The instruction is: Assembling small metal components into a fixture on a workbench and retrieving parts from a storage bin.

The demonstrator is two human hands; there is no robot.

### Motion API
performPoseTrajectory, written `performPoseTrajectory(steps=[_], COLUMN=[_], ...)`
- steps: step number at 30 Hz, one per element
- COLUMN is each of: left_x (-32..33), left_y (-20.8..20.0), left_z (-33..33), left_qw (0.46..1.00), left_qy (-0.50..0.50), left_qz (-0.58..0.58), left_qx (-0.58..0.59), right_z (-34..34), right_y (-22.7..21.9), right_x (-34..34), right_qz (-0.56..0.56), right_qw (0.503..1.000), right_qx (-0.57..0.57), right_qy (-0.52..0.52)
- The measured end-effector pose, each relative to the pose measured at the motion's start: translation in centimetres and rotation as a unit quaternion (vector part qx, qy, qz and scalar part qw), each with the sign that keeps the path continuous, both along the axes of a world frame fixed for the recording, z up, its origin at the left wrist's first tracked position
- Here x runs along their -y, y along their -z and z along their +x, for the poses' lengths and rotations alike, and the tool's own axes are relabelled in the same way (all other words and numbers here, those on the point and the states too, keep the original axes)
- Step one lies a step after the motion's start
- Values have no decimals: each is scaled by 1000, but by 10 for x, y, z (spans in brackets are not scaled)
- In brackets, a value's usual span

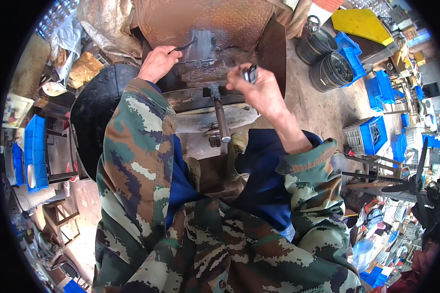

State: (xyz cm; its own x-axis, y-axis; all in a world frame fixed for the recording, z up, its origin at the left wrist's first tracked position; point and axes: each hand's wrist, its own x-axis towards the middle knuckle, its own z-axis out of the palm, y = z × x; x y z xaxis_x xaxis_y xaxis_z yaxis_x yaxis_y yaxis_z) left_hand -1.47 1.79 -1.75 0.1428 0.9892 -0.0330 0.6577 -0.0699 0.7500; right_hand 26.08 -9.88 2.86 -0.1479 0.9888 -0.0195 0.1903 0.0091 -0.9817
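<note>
My left hand (159,63) is closed on a thin dark curved metal piece (185,46), which points toward a pale grey scraped patch (204,45) on a brown, rough-surfaced panel (200,17). To the right, my right hand (261,90) is raised over the bench. Its fingers are curled round a small black and shiny metal object (251,73), whose kind I cannot make out. Between the hands a slim metal rod (195,62) lies across the brown work surface (205,75). A round metal bar (221,117) sticks out toward me below it.
At left stands a big black rounded container (100,107). Black buckets (330,71) and blue bins (376,90) are on the floor at right, near a grey crate (354,136). A black fan (413,183) stands far right. Dark side plates (273,53) border the bench.
</note>
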Motion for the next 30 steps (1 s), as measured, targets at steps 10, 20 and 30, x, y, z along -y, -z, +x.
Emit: performPoseTrajectory(steps=[10, 20, 30], left_x=[0, 16, -1], left_y=[12, -2, 1], left_z=[-1, -23, 43], left_qw=[999, 984, 912], left_qy=[-33, -82, -221], left_qz=[-37, 156, 301], left_qx=[18, 20, 167], right_z=[5, -30, -66], right_y=[37, 36, -18], right_x=[38, 11, -86], right_qz=[212, 220, 74], right_qw=[917, 965, 992], right_qx=[275, 82, -47], right_qy=[-196, -119, 94])
